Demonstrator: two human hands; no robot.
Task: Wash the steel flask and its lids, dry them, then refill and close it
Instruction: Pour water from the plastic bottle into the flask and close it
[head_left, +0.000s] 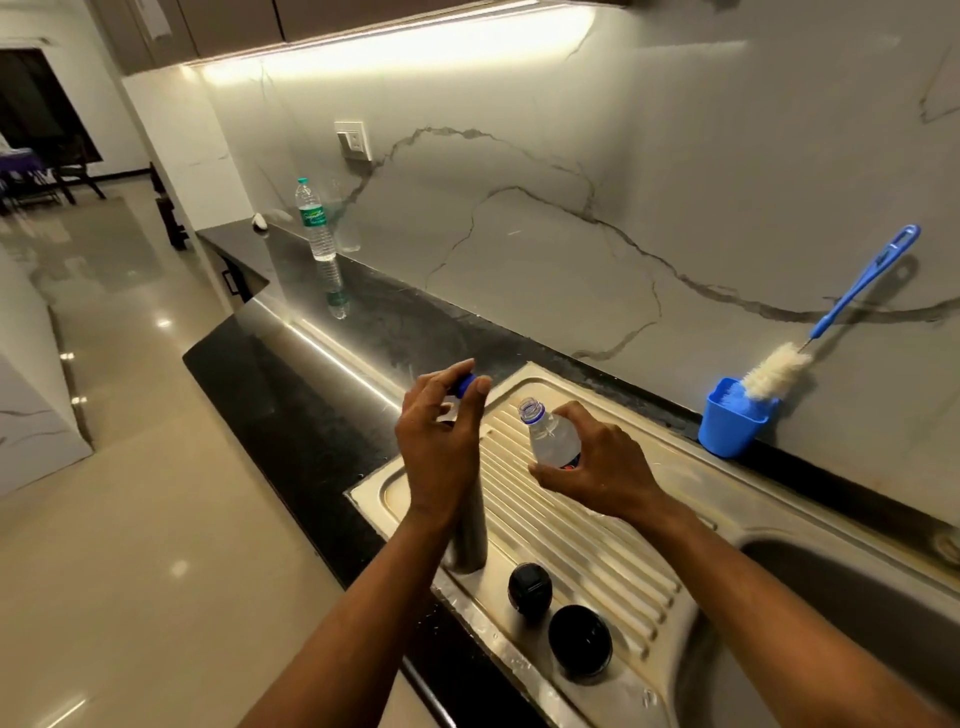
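Observation:
The steel flask (470, 540) stands upright at the left edge of the ribbed steel drainboard (587, 551), its top hidden behind my left hand (439, 441). That hand pinches a small blue bottle cap (464, 384) above the flask. My right hand (597, 462) grips a clear plastic water bottle (550, 436), uncapped and tilted toward the flask. Two black lids lie on the drainboard nearer me: a smaller one (529, 590) and a wider one (580, 642).
A blue cup (730, 426) holding a blue-handled bottle brush (831, 317) stands against the marble wall at the right. The sink basin (852, 597) opens at lower right. Another water bottle (315, 221) stands far back on the black counter (311, 405).

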